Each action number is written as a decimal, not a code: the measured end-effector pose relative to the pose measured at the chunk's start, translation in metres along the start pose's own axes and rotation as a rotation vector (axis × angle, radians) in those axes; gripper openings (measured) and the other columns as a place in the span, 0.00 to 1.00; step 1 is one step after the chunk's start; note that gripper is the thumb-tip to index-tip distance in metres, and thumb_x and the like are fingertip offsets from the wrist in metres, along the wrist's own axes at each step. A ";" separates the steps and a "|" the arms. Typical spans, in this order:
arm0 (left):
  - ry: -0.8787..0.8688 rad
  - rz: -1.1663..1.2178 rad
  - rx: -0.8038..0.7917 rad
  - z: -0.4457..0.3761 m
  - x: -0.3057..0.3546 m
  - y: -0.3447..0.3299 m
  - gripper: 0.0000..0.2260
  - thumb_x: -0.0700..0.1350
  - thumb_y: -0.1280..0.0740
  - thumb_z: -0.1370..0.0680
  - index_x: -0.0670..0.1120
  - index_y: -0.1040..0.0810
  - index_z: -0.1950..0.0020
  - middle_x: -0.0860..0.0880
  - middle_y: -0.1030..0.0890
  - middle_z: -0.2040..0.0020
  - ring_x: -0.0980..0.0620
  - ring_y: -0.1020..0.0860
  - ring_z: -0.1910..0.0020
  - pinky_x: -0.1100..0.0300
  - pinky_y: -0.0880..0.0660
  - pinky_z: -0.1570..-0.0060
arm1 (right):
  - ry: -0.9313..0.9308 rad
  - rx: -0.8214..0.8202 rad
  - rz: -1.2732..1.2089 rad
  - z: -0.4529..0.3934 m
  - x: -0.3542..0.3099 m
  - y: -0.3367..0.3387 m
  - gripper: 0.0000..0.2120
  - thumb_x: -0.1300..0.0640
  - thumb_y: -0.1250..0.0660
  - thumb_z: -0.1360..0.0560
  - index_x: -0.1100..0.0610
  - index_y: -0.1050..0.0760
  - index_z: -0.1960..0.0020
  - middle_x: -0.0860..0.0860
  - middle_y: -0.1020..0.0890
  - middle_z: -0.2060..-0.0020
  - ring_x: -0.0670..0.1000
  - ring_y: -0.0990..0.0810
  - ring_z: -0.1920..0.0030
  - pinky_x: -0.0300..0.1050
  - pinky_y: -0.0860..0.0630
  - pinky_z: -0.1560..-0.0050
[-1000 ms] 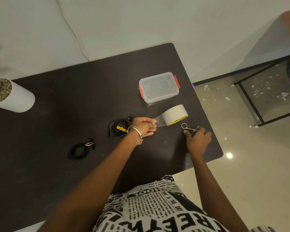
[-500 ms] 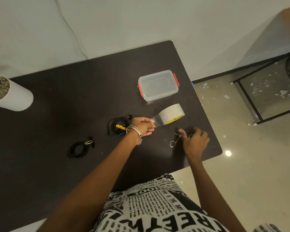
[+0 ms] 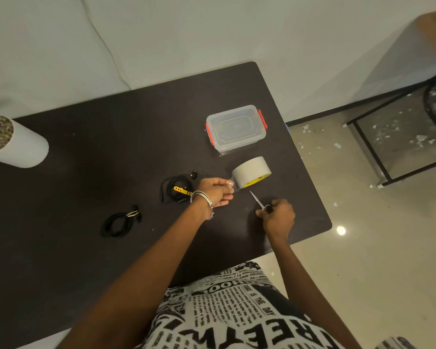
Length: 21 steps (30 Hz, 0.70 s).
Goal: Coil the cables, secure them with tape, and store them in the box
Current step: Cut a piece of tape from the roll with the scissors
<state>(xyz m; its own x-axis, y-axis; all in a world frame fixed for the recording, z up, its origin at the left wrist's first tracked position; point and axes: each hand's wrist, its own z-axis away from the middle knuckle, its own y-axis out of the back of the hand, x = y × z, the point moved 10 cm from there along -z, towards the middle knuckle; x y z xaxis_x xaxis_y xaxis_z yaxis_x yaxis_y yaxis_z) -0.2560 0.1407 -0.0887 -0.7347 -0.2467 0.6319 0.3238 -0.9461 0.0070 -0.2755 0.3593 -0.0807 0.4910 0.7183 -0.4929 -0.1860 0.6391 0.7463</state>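
A roll of clear tape (image 3: 249,172) with a yellow core lies on its side on the dark table (image 3: 111,137). My left hand (image 3: 215,191) pinches the free end of the tape, pulled a short way off the roll. My right hand (image 3: 277,217) grips small scissors (image 3: 257,200), whose blades point up-left toward the tape strip. A coiled black cable with a yellow strap (image 3: 176,188) lies just left of my left wrist. A second coiled black cable (image 3: 120,221) lies further left. The clear box (image 3: 235,127) with red clips stands behind the tape, lid on.
A white cylindrical pot (image 3: 13,142) filled with gravel stands at the table's left edge. The table's right edge drops to a glossy floor. A black metal frame (image 3: 373,149) stands on the floor at right. My patterned clothing is at the table's near edge.
My right hand picked the scissors up from the table, turned them and now points the blades at the tape. My left hand kept its pinch on the tape end.
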 end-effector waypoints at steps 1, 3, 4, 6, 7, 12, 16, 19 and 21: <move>0.003 0.001 -0.004 0.001 -0.001 0.000 0.07 0.35 0.33 0.25 0.42 0.21 0.49 0.47 0.19 0.61 0.53 0.21 0.64 0.60 0.22 0.61 | -0.036 -0.005 0.004 -0.003 0.005 0.000 0.23 0.58 0.22 0.35 0.59 0.26 0.43 0.56 0.22 0.46 0.58 0.25 0.43 0.54 0.31 0.42; 0.008 0.008 -0.014 0.002 -0.003 0.000 0.06 0.35 0.32 0.26 0.43 0.21 0.51 0.47 0.19 0.60 0.53 0.20 0.64 0.60 0.22 0.61 | -0.074 -0.038 0.008 -0.007 0.009 -0.001 0.20 0.55 0.21 0.36 0.56 0.23 0.48 0.54 0.21 0.49 0.57 0.23 0.45 0.54 0.30 0.44; 0.009 0.013 -0.022 0.003 -0.003 -0.001 0.06 0.35 0.32 0.26 0.44 0.21 0.52 0.48 0.19 0.59 0.52 0.20 0.64 0.59 0.21 0.61 | -0.059 -0.060 0.005 -0.008 0.008 -0.003 0.16 0.55 0.21 0.36 0.56 0.22 0.51 0.55 0.19 0.52 0.57 0.22 0.48 0.52 0.27 0.48; -0.001 0.022 -0.046 0.005 -0.003 -0.004 0.06 0.35 0.32 0.26 0.46 0.21 0.52 0.49 0.19 0.59 0.52 0.19 0.62 0.56 0.21 0.57 | 0.006 -0.086 -0.036 -0.004 0.000 -0.002 0.09 0.59 0.22 0.34 0.58 0.20 0.57 0.56 0.18 0.59 0.56 0.19 0.56 0.48 0.24 0.55; -0.008 0.027 -0.058 0.006 -0.003 -0.006 0.07 0.35 0.31 0.26 0.46 0.21 0.52 0.49 0.19 0.59 0.52 0.19 0.62 0.55 0.22 0.56 | 0.018 -0.108 -0.086 0.000 -0.004 -0.002 0.08 0.61 0.23 0.34 0.58 0.21 0.59 0.55 0.18 0.62 0.56 0.18 0.59 0.48 0.22 0.57; -0.007 0.036 -0.088 0.013 -0.004 -0.012 0.11 0.33 0.32 0.27 0.44 0.24 0.48 0.47 0.19 0.57 0.49 0.18 0.60 0.49 0.22 0.52 | 0.073 -0.359 -0.410 0.027 -0.027 -0.018 0.08 0.68 0.26 0.32 0.59 0.22 0.57 0.54 0.18 0.66 0.48 0.18 0.69 0.46 0.18 0.65; 0.004 0.147 -0.137 0.022 -0.003 -0.013 0.17 0.34 0.29 0.28 0.42 0.26 0.42 0.44 0.18 0.52 0.45 0.17 0.56 0.44 0.21 0.52 | 0.094 -0.430 -0.548 0.038 -0.031 -0.023 0.09 0.69 0.27 0.31 0.58 0.22 0.56 0.55 0.19 0.65 0.50 0.20 0.65 0.42 0.22 0.64; 0.001 0.220 -0.177 0.026 0.000 -0.016 0.18 0.33 0.28 0.29 0.41 0.27 0.41 0.44 0.19 0.54 0.42 0.17 0.56 0.42 0.21 0.52 | 0.162 -0.402 -0.457 0.038 -0.032 -0.023 0.09 0.67 0.28 0.29 0.54 0.20 0.56 0.52 0.20 0.66 0.51 0.21 0.63 0.48 0.19 0.60; -0.030 0.221 -0.148 0.026 0.003 -0.014 0.16 0.31 0.29 0.29 0.40 0.26 0.44 0.44 0.21 0.56 0.44 0.17 0.60 0.44 0.20 0.55 | 0.215 -0.371 -0.395 0.038 -0.040 -0.020 0.12 0.67 0.28 0.29 0.50 0.19 0.55 0.48 0.20 0.66 0.50 0.19 0.62 0.50 0.18 0.56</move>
<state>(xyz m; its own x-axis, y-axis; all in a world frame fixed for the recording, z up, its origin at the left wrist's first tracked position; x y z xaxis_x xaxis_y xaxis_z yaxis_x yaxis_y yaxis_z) -0.2474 0.1587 -0.0669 -0.6371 -0.4468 0.6281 0.3820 -0.8908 -0.2462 -0.2589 0.3075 -0.0593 0.4070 0.4203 -0.8110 -0.3287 0.8958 0.2993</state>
